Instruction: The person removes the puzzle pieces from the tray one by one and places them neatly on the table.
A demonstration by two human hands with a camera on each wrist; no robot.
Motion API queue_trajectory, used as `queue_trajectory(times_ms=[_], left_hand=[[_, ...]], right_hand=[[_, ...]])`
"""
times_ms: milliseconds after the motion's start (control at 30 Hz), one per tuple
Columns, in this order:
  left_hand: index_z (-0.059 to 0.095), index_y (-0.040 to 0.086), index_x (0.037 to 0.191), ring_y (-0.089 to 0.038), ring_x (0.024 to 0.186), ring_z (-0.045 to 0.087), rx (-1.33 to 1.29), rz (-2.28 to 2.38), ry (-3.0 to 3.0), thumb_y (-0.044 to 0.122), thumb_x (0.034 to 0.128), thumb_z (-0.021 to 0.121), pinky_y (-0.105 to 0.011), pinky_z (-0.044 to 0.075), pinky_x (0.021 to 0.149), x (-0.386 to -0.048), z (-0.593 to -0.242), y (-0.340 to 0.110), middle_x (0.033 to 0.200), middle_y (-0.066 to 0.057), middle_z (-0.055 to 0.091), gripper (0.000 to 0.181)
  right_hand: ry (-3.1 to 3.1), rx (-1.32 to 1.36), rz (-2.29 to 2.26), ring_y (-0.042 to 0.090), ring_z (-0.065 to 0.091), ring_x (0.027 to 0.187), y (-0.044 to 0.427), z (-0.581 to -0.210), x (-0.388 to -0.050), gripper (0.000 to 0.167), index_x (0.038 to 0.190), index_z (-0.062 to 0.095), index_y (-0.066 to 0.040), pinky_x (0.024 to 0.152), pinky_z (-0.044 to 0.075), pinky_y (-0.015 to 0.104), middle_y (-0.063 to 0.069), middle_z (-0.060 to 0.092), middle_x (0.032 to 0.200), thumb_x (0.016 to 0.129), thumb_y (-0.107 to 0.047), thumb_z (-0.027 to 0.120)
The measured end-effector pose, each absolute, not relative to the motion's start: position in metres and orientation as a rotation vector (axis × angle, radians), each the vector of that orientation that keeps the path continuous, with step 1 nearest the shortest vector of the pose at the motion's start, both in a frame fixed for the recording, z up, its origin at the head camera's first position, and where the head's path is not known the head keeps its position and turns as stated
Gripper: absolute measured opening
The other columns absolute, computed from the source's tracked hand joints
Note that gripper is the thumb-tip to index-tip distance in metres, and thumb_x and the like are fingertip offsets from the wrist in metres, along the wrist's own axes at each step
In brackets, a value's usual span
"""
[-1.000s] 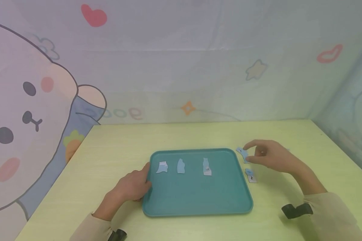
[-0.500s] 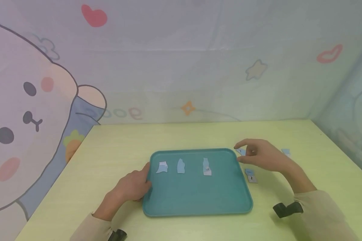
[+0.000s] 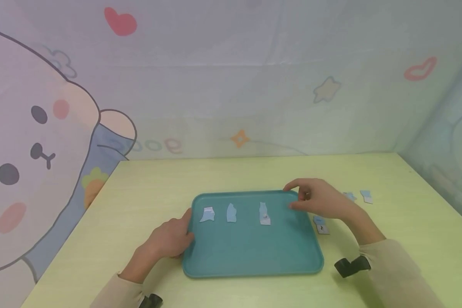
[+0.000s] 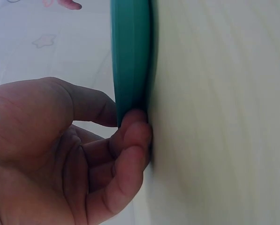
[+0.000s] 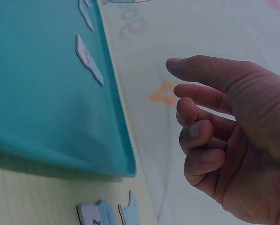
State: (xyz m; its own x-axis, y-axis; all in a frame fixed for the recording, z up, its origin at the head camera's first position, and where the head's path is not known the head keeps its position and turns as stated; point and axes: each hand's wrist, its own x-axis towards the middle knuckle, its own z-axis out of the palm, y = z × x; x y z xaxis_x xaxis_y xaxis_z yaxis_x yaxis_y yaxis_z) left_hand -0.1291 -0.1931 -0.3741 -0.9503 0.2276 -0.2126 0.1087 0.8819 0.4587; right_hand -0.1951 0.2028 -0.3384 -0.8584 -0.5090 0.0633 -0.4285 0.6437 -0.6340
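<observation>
My left hand [image 3: 171, 237] grips the left rim of a teal tray [image 3: 223, 254], thumb on the rim and fingers curled against its edge in the left wrist view. Three light-blue and white jigsaw puzzle pieces lie apart in the tray: a left one [image 3: 207, 214], a middle one [image 3: 232, 213] and a right one [image 3: 264, 214]. Over the tray's far right corner hovers my right hand [image 3: 321, 200]. Its thumb and index finger are apart, and the right wrist view shows nothing between them; the other fingers are loosely bent.
Just right of the tray lies a puzzle piece [image 3: 321, 225] with a dark mark. Farther back, a partly hidden piece [image 3: 349, 196] and another piece [image 3: 366, 196] rest on the pale yellow table [image 3: 158, 177]. A printed cloth [image 3: 223, 85] hangs behind.
My right hand has moved left, from the loose pieces beside the tray to above its far right corner. Pieces at the right have come into view. The left hand stays at the rim.
</observation>
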Motion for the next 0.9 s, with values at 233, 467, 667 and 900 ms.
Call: queue_trajectory(times_ms=[233, 467, 667, 900], left_hand=[[0.024, -0.011, 0.162, -0.013, 0.046, 0.048, 0.255, 0.649, 2.799, 0.009, 0.0998, 0.050, -0.027, 0.034, 0.048, -0.129, -0.373, -0.193, 0.058, -0.004, 0.055, 0.070], [0.024, -0.011, 0.162, -0.013, 0.045, 0.048, 0.256, 0.652, 2.795, 0.009, 0.1000, 0.050, -0.027, 0.034, 0.047, -0.129, -0.374, -0.193, 0.058, -0.004, 0.055, 0.070], [0.024, -0.010, 0.162, -0.013, 0.046, 0.049, 0.252, 0.654, 2.795, 0.009, 0.0996, 0.050, -0.027, 0.034, 0.048, -0.129, -0.374, -0.193, 0.057, -0.003, 0.055, 0.070], [0.024, -0.011, 0.162, -0.013, 0.046, 0.048, 0.254, 0.652, 2.796, 0.008, 0.0989, 0.050, -0.027, 0.034, 0.048, -0.130, -0.373, -0.193, 0.057, -0.003, 0.054, 0.071]], right_hand=[[2.707, -0.817, -0.992, 0.012, 0.052, 0.067, 0.191, -0.341, -0.197, 0.045, 0.131, 0.069, -0.005, 0.063, 0.045, 0.027, -0.003, 0.058, 0.077, 0.093, -0.025, 0.081], [2.707, -0.814, -0.973, 0.013, 0.052, 0.068, 0.186, -0.344, -0.199, 0.048, 0.133, 0.069, -0.006, 0.062, 0.045, 0.028, -0.003, 0.059, 0.078, 0.092, -0.026, 0.082], [2.700, -0.814, -0.970, 0.013, 0.052, 0.067, 0.183, -0.347, -0.201, 0.050, 0.135, 0.067, -0.006, 0.062, 0.044, 0.028, -0.003, 0.060, 0.078, 0.092, -0.027, 0.082], [2.674, -0.823, -0.970, 0.013, 0.051, 0.067, 0.179, -0.352, -0.202, 0.056, 0.140, 0.064, -0.004, 0.061, 0.043, 0.029, -0.003, 0.060, 0.079, 0.092, -0.027, 0.082]])
